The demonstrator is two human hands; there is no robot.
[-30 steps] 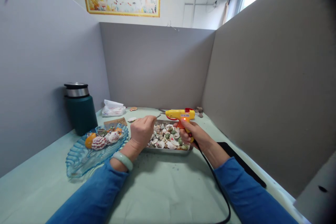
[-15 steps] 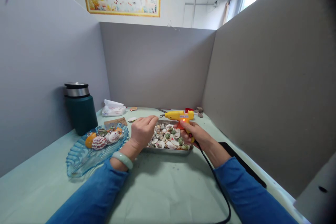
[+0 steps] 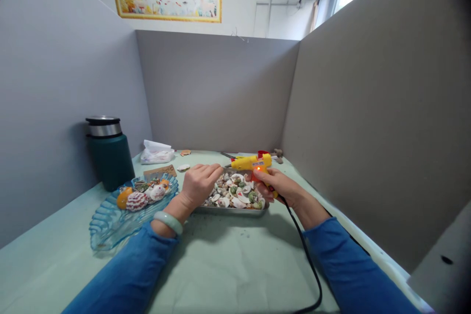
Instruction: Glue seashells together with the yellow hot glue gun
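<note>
My right hand (image 3: pixel 276 185) is wrapped round the grip of a yellow hot glue gun (image 3: pixel 250 162), whose small light glows red. The gun points left, its nozzle close to the fingertips of my left hand (image 3: pixel 200 182). Those left fingers are pinched together; whatever they hold is too small or hidden to name. Both hands are above a metal tray (image 3: pixel 235 212) filled with mixed seashells (image 3: pixel 231 191). From the gun's grip a black cord (image 3: pixel 307 250) runs down toward me.
On the left, a blue glass dish (image 3: pixel 110 230) bears larger shells (image 3: pixel 138 201). Behind it stand a dark green flask (image 3: pixel 110 157) and a tissue pack (image 3: pixel 157 152). Flat shells, a red ring-shaped item (image 3: pixel 262 153) and a brown lump (image 3: pixel 278 152) lie farther back. Grey partitions (image 3: pixel 217 88) enclose the table.
The view has shifted slightly. The glue gun's nozzle has dipped a little near my left fingertips, and my right wrist has turned slightly. Both hands keep their grip.
</note>
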